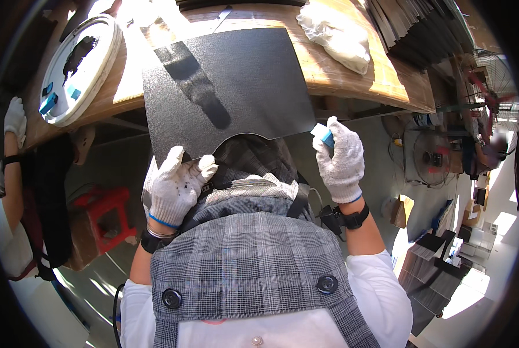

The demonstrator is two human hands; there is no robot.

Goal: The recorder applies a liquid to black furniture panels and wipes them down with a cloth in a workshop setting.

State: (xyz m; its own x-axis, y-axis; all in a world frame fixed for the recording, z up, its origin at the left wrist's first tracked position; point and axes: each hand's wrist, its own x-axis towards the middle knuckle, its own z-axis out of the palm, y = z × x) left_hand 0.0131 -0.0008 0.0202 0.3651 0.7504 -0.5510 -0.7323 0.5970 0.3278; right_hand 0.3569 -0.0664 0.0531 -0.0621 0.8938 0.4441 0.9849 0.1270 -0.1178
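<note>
One wooden table (352, 69) carries the work, its near edge running across the upper half of the view. On it lies one large black textured sheet (224, 87), flat, its near part overhanging the table edge toward the person; a curved notch is cut into that near edge, and a glossy darker streak runs diagonally across its upper left area. In my judgement the step in hand is dressing or trimming the sheet's near edge: the sheet is steadied at one side while a tool is brought to the other. The left hand (175, 185), in a white knit glove, has its fingers closed on the sheet's near left corner, pinching it from above and below. The right hand (342, 159), likewise gloved, is curled tight around one small blue and white tool (323, 135) held just at the sheet's near right corner; whether the tool touches the edge I cannot tell. The next move would call for a firm hold by the left hand so the overhanging part does not flex, and a steady pass of the tool along the edge. Also counted: one stack of dark sheets (410, 26) at the table's far right, one round white disc (79, 66) at the left end bearing two small blue pieces, one white cloth bundle (338, 35), one red stool (105, 211) on the floor, and one other person's gloved hand (14, 119) at the far left.
</note>
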